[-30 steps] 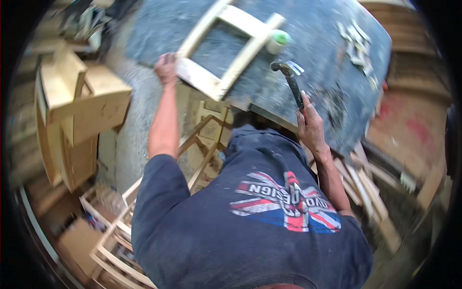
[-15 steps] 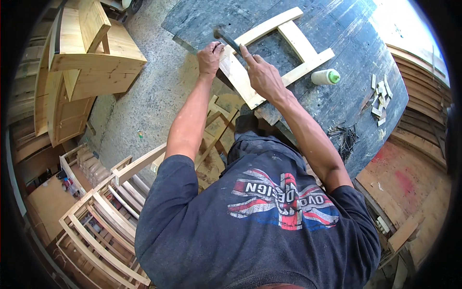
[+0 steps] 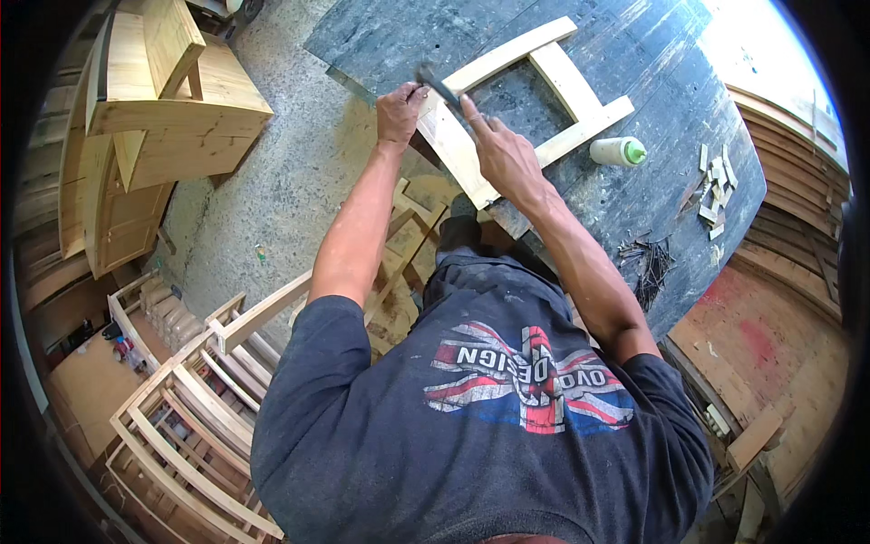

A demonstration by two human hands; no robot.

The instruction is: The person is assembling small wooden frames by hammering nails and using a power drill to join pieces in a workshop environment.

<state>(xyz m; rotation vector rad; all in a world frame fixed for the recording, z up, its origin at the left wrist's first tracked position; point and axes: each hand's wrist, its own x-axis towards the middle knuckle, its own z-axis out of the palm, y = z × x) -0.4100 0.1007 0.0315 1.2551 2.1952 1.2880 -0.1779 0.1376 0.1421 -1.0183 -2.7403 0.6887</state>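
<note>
A pale wooden frame (image 3: 555,77) of joined bars lies flat at the near-left part of the dark worktable. My right hand (image 3: 507,161) is closed round the handle of a hammer (image 3: 439,85), with the index finger stretched along it. The hammer's dark head is above the frame's left corner, near my left fingers, and looks slightly blurred. My left hand (image 3: 399,114) is closed at that same corner, thumb and fingers pinched together. Whatever it pinches is too small and too hidden to name.
Right of the frame, a white bottle with a green cap (image 3: 618,151) lies on the worktable (image 3: 652,82). Beyond are small wood offcuts (image 3: 717,189) and a heap of dark nails (image 3: 647,269). Wooden furniture (image 3: 177,118) stands left on the floor; slatted frames (image 3: 195,426) are at lower left.
The hammer head has moved down and to the right, closer to the frame's corner and my left fingers. My right hand has shifted slightly right and down. The left hand keeps its pinch.
</note>
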